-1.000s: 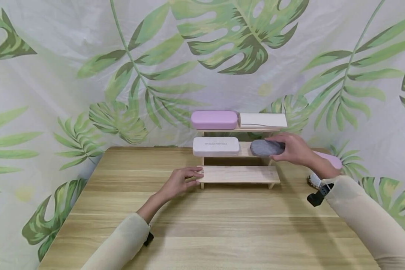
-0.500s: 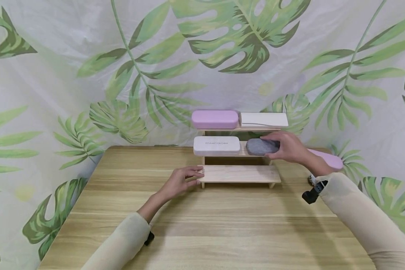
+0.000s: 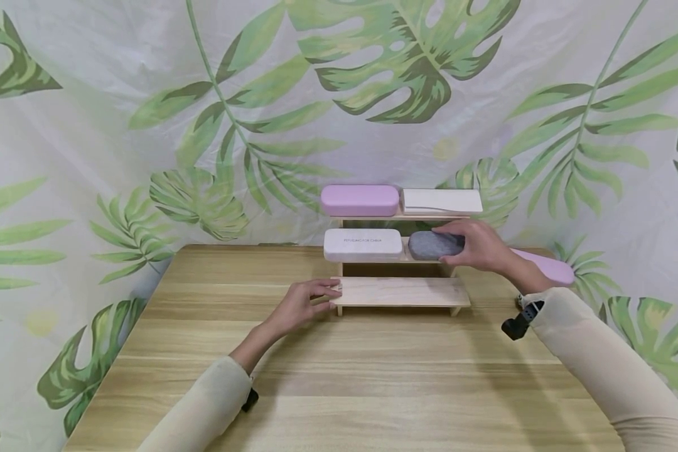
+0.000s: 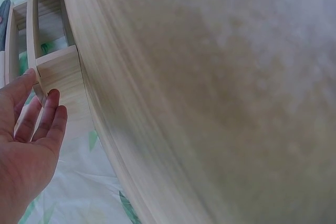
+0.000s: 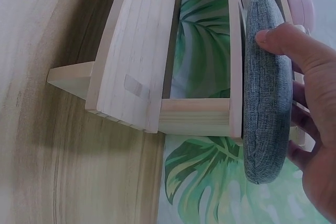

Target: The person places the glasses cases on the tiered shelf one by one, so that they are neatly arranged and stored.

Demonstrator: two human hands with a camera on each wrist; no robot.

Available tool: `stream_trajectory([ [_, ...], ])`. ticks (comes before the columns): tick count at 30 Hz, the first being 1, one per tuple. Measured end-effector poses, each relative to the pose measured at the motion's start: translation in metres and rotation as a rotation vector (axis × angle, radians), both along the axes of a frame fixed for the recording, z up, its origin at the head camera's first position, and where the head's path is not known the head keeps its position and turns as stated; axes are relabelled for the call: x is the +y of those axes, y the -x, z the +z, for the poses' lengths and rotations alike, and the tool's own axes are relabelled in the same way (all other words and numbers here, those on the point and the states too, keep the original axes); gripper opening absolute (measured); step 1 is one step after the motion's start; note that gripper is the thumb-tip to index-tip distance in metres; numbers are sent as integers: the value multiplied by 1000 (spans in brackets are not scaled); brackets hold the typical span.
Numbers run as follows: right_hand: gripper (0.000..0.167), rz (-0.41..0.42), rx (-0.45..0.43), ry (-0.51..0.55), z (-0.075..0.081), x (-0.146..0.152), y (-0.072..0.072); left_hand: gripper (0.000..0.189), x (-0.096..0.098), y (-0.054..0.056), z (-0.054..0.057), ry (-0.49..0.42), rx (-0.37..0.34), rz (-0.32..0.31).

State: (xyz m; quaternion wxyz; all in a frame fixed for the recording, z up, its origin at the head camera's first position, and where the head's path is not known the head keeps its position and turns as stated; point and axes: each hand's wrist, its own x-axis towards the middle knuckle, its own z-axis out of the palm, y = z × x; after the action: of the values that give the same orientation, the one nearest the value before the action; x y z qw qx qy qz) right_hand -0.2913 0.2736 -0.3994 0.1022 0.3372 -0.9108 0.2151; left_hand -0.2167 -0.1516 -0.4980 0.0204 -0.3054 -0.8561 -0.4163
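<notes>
My right hand (image 3: 477,245) grips a grey fabric glasses case (image 3: 429,245) at the right part of the middle step of a three-step wooden rack (image 3: 401,292). In the right wrist view, the thumb lies across the front of the glasses case (image 5: 266,93), with fingers behind it. A white lettered glasses case (image 3: 363,245) sits close to its left on the same step. My left hand (image 3: 302,306) holds the left end of the bottom step; the left wrist view shows thumb and fingers around the rack's corner (image 4: 58,59).
On the top step stand a lilac glasses case (image 3: 359,200) and a white flap-front case (image 3: 442,201). Another pink case (image 3: 548,266) lies at the right, partly behind my right forearm. A leaf-print cloth (image 3: 248,75) hangs behind the wooden table (image 3: 339,389).
My right hand has slid the grey glasses case left along the middle step, nearer the white lettered one. The left hand has stayed on the rack.
</notes>
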Motion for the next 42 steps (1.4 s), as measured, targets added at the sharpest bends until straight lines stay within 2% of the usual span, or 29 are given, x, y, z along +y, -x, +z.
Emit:
stream_trajectory([
  [15, 60, -13, -9, -12, -4, -3, -1, 23, 0, -1, -2, -2, 4, -3],
  [35, 56, 22, -25, -10, -5, -4, 0, 24, -1, -1, -2, 4, 10, -9],
  [42, 53, 37, 1, 7, -5, -2, 0, 24, 0, 1, -1, 10, 6, -6],
])
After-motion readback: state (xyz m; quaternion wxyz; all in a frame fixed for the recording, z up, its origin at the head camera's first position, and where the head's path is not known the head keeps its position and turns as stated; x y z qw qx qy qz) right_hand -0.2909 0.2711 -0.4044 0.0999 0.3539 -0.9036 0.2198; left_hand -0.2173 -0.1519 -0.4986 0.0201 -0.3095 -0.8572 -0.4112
